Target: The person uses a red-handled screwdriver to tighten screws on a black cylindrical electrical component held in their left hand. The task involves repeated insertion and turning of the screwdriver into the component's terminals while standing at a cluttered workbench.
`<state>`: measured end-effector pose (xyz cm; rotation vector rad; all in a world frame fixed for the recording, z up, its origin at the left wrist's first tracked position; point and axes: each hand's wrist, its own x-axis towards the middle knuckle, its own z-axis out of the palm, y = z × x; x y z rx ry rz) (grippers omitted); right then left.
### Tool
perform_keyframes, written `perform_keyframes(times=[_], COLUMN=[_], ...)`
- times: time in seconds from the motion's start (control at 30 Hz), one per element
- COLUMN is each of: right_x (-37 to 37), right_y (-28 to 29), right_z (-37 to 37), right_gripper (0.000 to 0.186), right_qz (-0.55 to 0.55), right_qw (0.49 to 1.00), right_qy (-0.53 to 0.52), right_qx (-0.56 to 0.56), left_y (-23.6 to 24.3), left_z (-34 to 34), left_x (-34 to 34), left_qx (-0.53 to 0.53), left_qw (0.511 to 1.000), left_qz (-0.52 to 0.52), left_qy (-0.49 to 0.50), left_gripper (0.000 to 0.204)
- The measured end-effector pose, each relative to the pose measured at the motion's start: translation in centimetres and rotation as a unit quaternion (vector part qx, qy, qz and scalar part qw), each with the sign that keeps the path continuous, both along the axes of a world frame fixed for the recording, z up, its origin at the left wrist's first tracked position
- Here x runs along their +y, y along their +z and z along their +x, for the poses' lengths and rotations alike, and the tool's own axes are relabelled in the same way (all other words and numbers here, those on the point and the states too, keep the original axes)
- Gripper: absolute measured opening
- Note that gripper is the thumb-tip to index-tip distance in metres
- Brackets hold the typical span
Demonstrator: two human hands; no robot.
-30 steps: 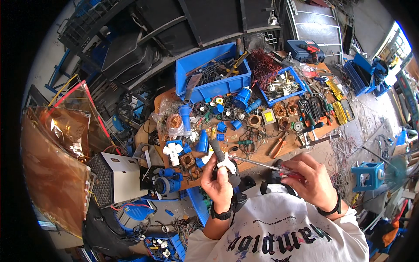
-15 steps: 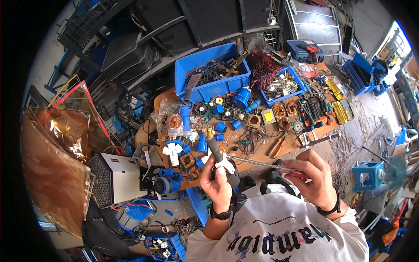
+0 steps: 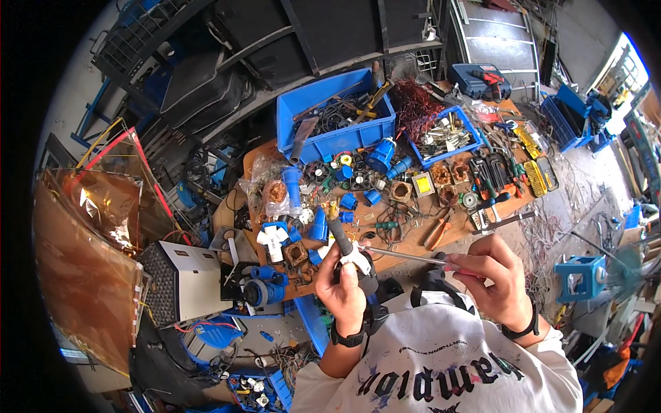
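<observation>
My left hand (image 3: 341, 296) grips a white fitting (image 3: 355, 260) on a thick black cable (image 3: 340, 236) with a yellowish end pointing up. My right hand (image 3: 492, 282) is closed on a screwdriver (image 3: 411, 256) with a red, clear handle and a long steel shaft. The shaft runs left to the white fitting; whether its tip sits in a screw I cannot tell. Behind the fitting stand a blue plastic part (image 3: 318, 226) and white pipe pieces (image 3: 273, 248).
A cluttered wooden bench (image 3: 396, 251) bears a blue bin of cables (image 3: 330, 144), a tray of metal parts (image 3: 446, 158), pliers (image 3: 435, 234) and several tools. Copper-coloured panels (image 3: 89, 275) lean at left. A blue stool (image 3: 571, 279) stands at right, near tangled wire on the floor.
My right hand has moved slightly upward and its fingers have shifted on the screwdriver handle. The fitting and cable in my left hand have shifted slightly to the left.
</observation>
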<state>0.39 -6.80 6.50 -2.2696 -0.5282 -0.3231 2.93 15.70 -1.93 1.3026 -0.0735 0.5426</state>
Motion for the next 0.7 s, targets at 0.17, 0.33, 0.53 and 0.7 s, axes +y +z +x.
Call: perform_keyframes(times=[0.17, 0.33, 0.53, 0.7], right_x=[0.24, 0.18, 0.48, 0.95], right_y=[0.36, 0.32, 0.04, 0.54], right_z=[-0.05, -0.18, -0.01, -0.34], right_gripper=[0.038, 0.031, 0.031, 0.029], right_qz=[0.024, 0.018, 0.024, 0.025], right_qw=[0.999, 0.994, 1.0, 0.997], right_qy=[-0.013, -0.001, -0.011, -0.032], right_qx=[0.034, 0.104, 0.009, 0.065], left_y=[-0.22, -0.21, -0.52, -0.73], left_z=[-0.23, -0.23, -0.35, -0.51], left_x=[0.01, 0.12, 0.2, 0.32], left_qx=[0.009, 0.007, 0.011, 0.022], left_qw=[1.0, 1.0, 1.0, 1.0], left_qz=[-0.015, -0.003, -0.009, -0.001], left_qy=[0.002, 0.006, 0.002, 0.01], left_gripper=[0.048, 0.048, 0.048, 0.048])
